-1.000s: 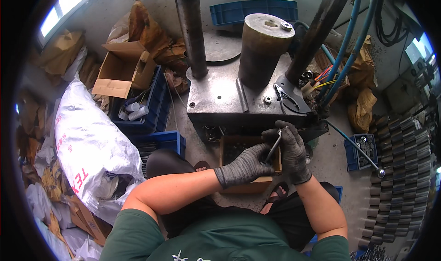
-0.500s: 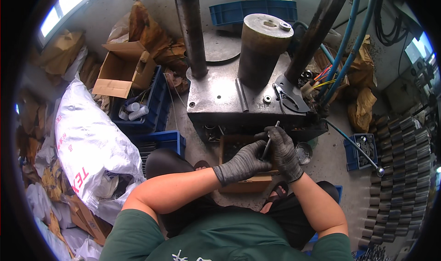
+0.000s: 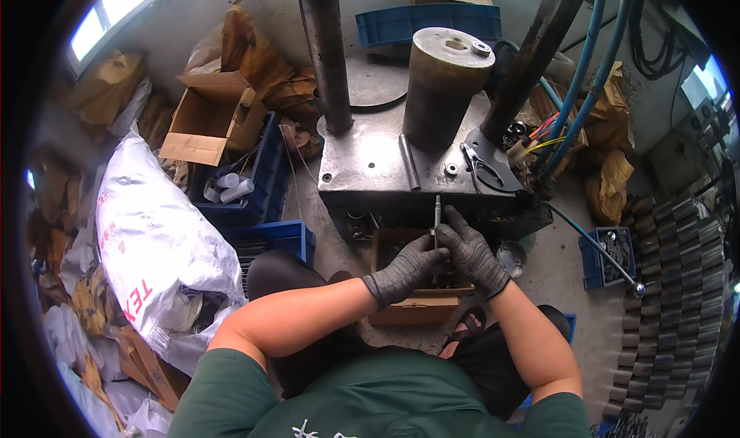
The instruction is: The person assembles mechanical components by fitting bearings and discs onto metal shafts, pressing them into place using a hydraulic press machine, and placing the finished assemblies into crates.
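Observation:
Both my hands wear dark grey gloves and meet over an open cardboard box (image 3: 420, 312) between my knees. A slim metal rod (image 3: 438, 209) stands nearly upright between them. My left hand (image 3: 405, 270) is closed around its lower part. My right hand (image 3: 472, 255) closes on the rod from the other side, its index finger raised beside the upper end. The rod's lower end is hidden by the gloves. On the metal machine table (image 3: 351, 164) ahead lie a longer bar (image 3: 409, 162), a small metal ring (image 3: 452, 169) and pliers (image 3: 484, 164).
A thick steel cylinder (image 3: 443, 91) rises from the table between two posts (image 3: 324, 53). Left are a white sack (image 3: 158, 238) and a blue crate (image 3: 266, 168). To the right stand a blue bin of small parts (image 3: 614, 245), a ball-ended lever (image 3: 638, 289) and stacked metal tubes (image 3: 671, 284).
The rod has turned from a slant to nearly upright. My left hand has moved slightly, and my right index finger has straightened away from the rod. The whole view has shifted a little.

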A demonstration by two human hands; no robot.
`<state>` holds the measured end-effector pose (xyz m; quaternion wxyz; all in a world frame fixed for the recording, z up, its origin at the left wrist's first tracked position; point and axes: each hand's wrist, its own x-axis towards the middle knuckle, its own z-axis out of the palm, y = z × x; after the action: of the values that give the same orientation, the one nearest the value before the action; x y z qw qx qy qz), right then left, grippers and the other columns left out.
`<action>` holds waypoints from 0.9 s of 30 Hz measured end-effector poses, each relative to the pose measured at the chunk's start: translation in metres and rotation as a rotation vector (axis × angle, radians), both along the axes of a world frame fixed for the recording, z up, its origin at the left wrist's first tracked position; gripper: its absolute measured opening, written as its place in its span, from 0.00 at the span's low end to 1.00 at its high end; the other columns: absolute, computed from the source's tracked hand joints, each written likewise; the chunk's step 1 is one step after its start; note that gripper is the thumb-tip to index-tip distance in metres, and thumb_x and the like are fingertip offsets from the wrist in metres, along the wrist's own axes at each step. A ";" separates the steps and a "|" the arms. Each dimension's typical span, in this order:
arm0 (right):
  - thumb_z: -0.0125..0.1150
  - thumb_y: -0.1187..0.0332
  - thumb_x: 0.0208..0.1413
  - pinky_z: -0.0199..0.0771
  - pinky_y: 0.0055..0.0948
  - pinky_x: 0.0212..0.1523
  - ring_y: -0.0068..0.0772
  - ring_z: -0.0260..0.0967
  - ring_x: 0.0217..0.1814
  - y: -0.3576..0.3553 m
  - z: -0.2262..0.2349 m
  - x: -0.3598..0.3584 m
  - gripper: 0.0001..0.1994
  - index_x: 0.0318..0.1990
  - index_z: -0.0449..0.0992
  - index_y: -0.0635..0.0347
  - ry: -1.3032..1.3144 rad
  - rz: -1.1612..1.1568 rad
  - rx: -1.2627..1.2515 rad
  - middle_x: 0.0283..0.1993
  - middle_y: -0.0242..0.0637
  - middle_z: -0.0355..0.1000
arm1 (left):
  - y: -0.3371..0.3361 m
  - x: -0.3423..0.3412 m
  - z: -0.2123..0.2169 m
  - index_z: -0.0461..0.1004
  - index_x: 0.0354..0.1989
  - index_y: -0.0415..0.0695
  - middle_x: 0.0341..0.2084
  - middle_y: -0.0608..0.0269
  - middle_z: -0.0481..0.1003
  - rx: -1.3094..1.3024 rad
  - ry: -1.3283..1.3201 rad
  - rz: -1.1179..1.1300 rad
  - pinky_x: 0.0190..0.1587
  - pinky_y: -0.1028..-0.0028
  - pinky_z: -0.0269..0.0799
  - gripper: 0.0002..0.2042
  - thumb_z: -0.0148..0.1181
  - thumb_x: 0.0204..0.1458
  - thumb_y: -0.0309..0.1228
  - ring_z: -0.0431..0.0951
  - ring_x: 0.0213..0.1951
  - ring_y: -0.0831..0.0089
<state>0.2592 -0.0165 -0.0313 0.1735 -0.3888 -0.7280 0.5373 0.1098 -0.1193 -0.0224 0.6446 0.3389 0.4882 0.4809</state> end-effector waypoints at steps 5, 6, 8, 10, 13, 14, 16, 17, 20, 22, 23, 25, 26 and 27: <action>0.59 0.40 0.65 0.69 0.33 0.66 0.40 0.70 0.67 0.017 0.019 0.012 0.45 0.75 0.56 0.69 0.063 -0.040 -0.184 0.63 0.55 0.73 | 0.009 -0.009 -0.019 0.72 0.56 0.46 0.40 0.63 0.79 -0.211 -0.285 0.158 0.36 0.71 0.80 0.13 0.56 0.65 0.33 0.80 0.35 0.72; 0.62 0.47 0.66 0.68 0.32 0.67 0.34 0.71 0.63 0.022 0.017 0.017 0.41 0.75 0.57 0.69 0.095 -0.039 -0.212 0.62 0.49 0.74 | 0.014 -0.011 -0.020 0.72 0.55 0.46 0.39 0.62 0.79 -0.257 -0.333 0.178 0.35 0.70 0.80 0.12 0.55 0.65 0.32 0.80 0.35 0.71; 0.64 0.53 0.67 0.68 0.30 0.67 0.28 0.73 0.59 0.025 0.019 0.020 0.38 0.75 0.57 0.69 0.127 -0.033 -0.235 0.60 0.42 0.75 | 0.020 -0.017 -0.024 0.72 0.54 0.46 0.37 0.62 0.79 -0.297 -0.383 0.201 0.34 0.68 0.80 0.11 0.54 0.65 0.31 0.81 0.35 0.70; 0.64 0.57 0.67 0.71 0.30 0.64 0.27 0.73 0.59 0.025 0.024 0.018 0.33 0.72 0.63 0.65 0.011 -0.001 -0.155 0.59 0.42 0.75 | 0.024 -0.024 -0.032 0.73 0.52 0.46 0.36 0.61 0.79 -0.262 -0.291 0.200 0.34 0.66 0.80 0.10 0.54 0.65 0.32 0.80 0.34 0.70; 0.65 0.64 0.65 0.73 0.31 0.62 0.28 0.74 0.59 0.039 0.013 0.030 0.29 0.71 0.67 0.61 -0.182 0.041 0.171 0.60 0.45 0.75 | 0.031 -0.018 -0.015 0.74 0.48 0.45 0.34 0.62 0.79 -0.234 -0.294 0.223 0.34 0.67 0.79 0.08 0.54 0.66 0.33 0.79 0.33 0.70; 0.65 0.64 0.65 0.73 0.31 0.62 0.28 0.74 0.59 0.044 0.008 0.031 0.29 0.71 0.67 0.61 -0.186 0.043 0.181 0.60 0.45 0.75 | 0.036 -0.019 -0.018 0.74 0.48 0.45 0.34 0.62 0.79 -0.224 -0.299 0.223 0.34 0.67 0.79 0.08 0.54 0.66 0.33 0.79 0.33 0.70; 0.66 0.69 0.61 0.75 0.34 0.60 0.32 0.75 0.59 0.052 0.003 0.024 0.30 0.71 0.67 0.59 -0.064 0.020 0.181 0.60 0.48 0.75 | 0.047 -0.033 -0.034 0.74 0.46 0.45 0.32 0.61 0.79 -0.159 -0.183 0.229 0.33 0.67 0.78 0.10 0.55 0.66 0.37 0.79 0.32 0.69; 0.66 0.69 0.61 0.75 0.34 0.60 0.32 0.75 0.59 0.056 0.009 0.022 0.30 0.71 0.67 0.59 -0.069 0.023 0.190 0.60 0.48 0.75 | 0.052 -0.036 -0.031 0.74 0.46 0.45 0.32 0.61 0.79 -0.151 -0.189 0.229 0.33 0.67 0.78 0.10 0.55 0.66 0.37 0.79 0.32 0.69; 0.64 0.70 0.57 0.75 0.39 0.62 0.48 0.76 0.60 0.062 0.047 0.001 0.29 0.68 0.69 0.63 -0.288 -0.005 0.428 0.58 0.55 0.76 | 0.061 -0.045 -0.026 0.74 0.46 0.45 0.33 0.60 0.79 -0.338 -0.350 0.265 0.33 0.67 0.78 0.13 0.55 0.66 0.42 0.79 0.34 0.68; 0.63 0.66 0.57 0.73 0.43 0.63 0.53 0.75 0.61 0.075 0.058 -0.009 0.27 0.65 0.72 0.63 -0.365 0.008 0.525 0.58 0.57 0.76 | 0.065 -0.045 -0.018 0.75 0.47 0.45 0.34 0.57 0.80 -0.357 -0.396 0.328 0.32 0.66 0.78 0.17 0.57 0.65 0.47 0.80 0.33 0.66; 0.61 0.62 0.56 0.72 0.46 0.65 0.57 0.74 0.62 0.081 0.059 -0.016 0.26 0.61 0.76 0.63 -0.432 0.033 0.610 0.58 0.59 0.76 | 0.067 -0.047 -0.018 0.75 0.47 0.45 0.34 0.57 0.80 -0.346 -0.399 0.327 0.32 0.66 0.78 0.17 0.57 0.65 0.47 0.80 0.33 0.66; 0.61 0.60 0.57 0.75 0.48 0.61 0.59 0.75 0.58 0.089 0.059 -0.030 0.21 0.55 0.80 0.60 -0.484 0.011 0.753 0.53 0.58 0.78 | 0.072 -0.049 -0.023 0.74 0.49 0.42 0.30 0.56 0.81 -0.230 -0.257 0.400 0.28 0.66 0.75 0.18 0.58 0.66 0.46 0.78 0.25 0.66; 0.61 0.60 0.57 0.76 0.49 0.58 0.59 0.76 0.55 0.088 0.064 -0.044 0.19 0.52 0.81 0.59 -0.535 0.027 0.794 0.52 0.58 0.78 | 0.073 -0.051 -0.030 0.74 0.49 0.42 0.30 0.56 0.81 -0.222 -0.256 0.409 0.28 0.66 0.75 0.18 0.58 0.66 0.46 0.78 0.25 0.66; 0.61 0.59 0.57 0.77 0.49 0.56 0.59 0.77 0.53 0.084 0.069 -0.054 0.17 0.49 0.82 0.58 -0.588 0.038 0.834 0.50 0.58 0.78 | 0.072 -0.049 -0.037 0.74 0.49 0.41 0.29 0.56 0.81 -0.149 -0.157 0.435 0.27 0.67 0.75 0.17 0.58 0.66 0.44 0.79 0.25 0.67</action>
<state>0.2054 0.0679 0.0381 0.0919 -0.4080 -0.9055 0.0719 0.0603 -0.0473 -0.0596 0.5849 0.1389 0.5323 0.5961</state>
